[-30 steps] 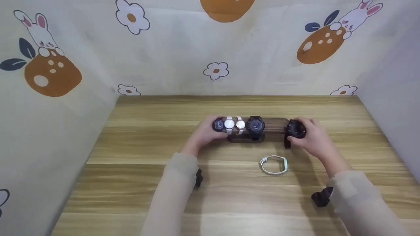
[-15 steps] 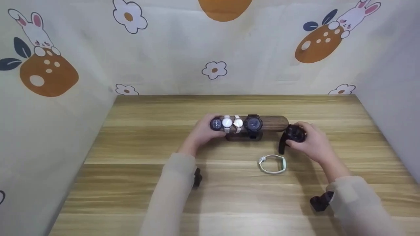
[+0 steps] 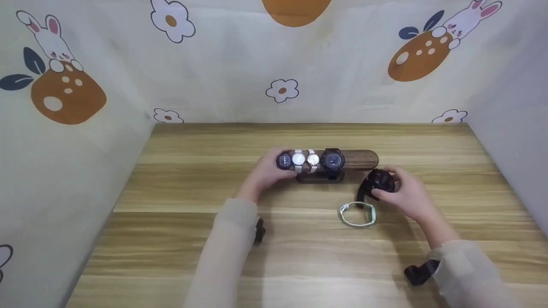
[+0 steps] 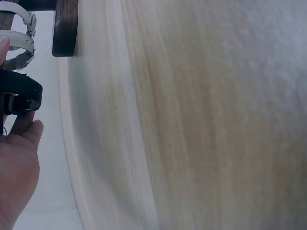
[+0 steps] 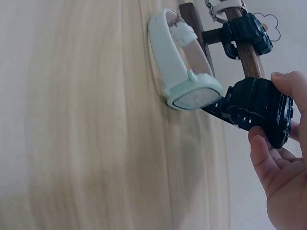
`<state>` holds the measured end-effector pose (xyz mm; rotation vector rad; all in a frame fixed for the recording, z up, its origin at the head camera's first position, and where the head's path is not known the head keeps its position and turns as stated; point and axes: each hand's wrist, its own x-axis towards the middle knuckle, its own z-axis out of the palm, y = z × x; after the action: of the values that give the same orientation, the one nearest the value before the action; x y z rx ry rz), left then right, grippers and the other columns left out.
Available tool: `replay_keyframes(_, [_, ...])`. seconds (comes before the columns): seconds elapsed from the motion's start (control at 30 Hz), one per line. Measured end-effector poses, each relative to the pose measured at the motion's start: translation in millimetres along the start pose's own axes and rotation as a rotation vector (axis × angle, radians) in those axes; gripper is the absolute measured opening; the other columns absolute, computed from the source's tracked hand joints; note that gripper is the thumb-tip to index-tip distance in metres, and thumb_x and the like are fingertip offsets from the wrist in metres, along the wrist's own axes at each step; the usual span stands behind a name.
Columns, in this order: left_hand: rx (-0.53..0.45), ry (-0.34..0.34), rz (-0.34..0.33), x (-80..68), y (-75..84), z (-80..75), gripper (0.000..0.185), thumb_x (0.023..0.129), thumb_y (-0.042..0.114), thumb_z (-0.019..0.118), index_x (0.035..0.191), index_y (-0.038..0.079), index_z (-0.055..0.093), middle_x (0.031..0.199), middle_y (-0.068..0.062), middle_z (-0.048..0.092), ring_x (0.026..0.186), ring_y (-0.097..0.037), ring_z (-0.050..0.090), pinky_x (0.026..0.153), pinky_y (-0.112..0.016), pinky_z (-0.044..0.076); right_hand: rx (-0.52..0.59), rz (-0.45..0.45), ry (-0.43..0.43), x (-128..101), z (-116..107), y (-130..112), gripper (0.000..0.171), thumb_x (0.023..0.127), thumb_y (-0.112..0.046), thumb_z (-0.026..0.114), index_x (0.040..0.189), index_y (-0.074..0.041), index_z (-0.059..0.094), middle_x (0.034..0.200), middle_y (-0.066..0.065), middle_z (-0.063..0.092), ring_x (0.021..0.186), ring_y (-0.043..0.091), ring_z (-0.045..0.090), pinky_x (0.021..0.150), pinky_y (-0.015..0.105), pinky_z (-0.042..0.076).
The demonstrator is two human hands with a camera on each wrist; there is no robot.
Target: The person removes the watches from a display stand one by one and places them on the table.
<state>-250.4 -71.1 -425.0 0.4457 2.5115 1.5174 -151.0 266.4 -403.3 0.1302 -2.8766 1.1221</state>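
nearest the person, just in front of the wooden watch stand [image 3: 355, 159], a pale green watch [image 3: 358, 214] lies on the table [image 3: 171, 239] with its strap looped shut. just beyond it, off the stand's right end, the right hand [image 3: 404, 192] pinches a chunky black watch [image 3: 381, 181] between thumb and fingers, clear of the bar, its strap hanging close over the green one (the right wrist view shows the two nearly touching). a loose pinch could let the black watch fall onto the green watch. the left hand [image 3: 267, 173] curls round the stand's left end, fingers at a small dark watch [image 3: 284, 161]; a hard tug there could tip the stand. the bar carries four watches: the small dark one, two white-faced watches [image 3: 305, 159], then a big black watch [image 3: 333, 160]; its right part is bare.
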Motion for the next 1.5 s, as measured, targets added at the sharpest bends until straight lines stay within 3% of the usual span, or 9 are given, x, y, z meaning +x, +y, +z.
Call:
replay_keyframes(0.2, [0.01,0.0,-0.001,1.4,-0.4,-0.2,0.067,0.067,0.015,0.082,0.128,0.016,0.054,0.125,-0.004,0.052,0.112,-0.02,0.048,0.101,-0.037,0.036,0.011,-0.058,0.031,-2,5,-5,0.067,0.075,-0.024,0.078,0.129,0.0,0.048,0.112,0.022,0.059,0.087,0.029,0.059,0.08,0.046,0.045])
replay_keyframes(0.4, [0.035,-0.003,0.008,2.7,-0.4,0.2,0.067,0.067,0.016,0.082,0.128,0.015,0.054,0.125,-0.005,0.052,0.112,-0.02,0.048,0.101,-0.038,0.035,0.016,-0.091,0.072,-2,4,-17,0.066,0.074,-0.022,0.079,0.128,-0.001,0.048,0.109,0.02,0.06,0.08,0.024,0.058,0.074,0.037,0.046])
replay_keyframes(0.67, [0.051,-0.002,0.033,3.1,-0.2,-0.1,0.068,0.067,0.018,0.081,0.129,0.014,0.053,0.125,-0.006,0.052,0.112,-0.02,0.048,0.101,-0.037,0.036,0.081,-0.126,0.065,-1,11,-24,0.063,0.072,-0.015,0.08,0.126,-0.002,0.05,0.105,0.015,0.059,0.075,0.02,0.059,0.065,0.022,0.05])
replay_keyframes(0.9, [0.034,-0.008,0.033,3.2,-1.0,-0.3,0.067,0.067,0.017,0.081,0.128,0.014,0.053,0.124,-0.005,0.052,0.111,-0.019,0.048,0.1,-0.036,0.036,0.059,-0.183,0.02,0,21,-31,0.061,0.071,-0.013,0.08,0.124,-0.004,0.052,0.105,0.012,0.057,0.074,0.019,0.057,0.063,0.024,0.05])
replay_keyframes(1.5, [0.059,-0.014,0.075,3.9,-1.7,-0.4,0.064,0.068,0.015,0.081,0.127,0.011,0.054,0.124,-0.007,0.053,0.112,-0.021,0.048,0.1,-0.035,0.036,0.262,-0.152,-0.135,-1,54,-44,0.064,0.07,-0.012,0.081,0.126,-0.004,0.051,0.112,0.014,0.056,0.082,0.021,0.061,0.071,0.028,0.054])
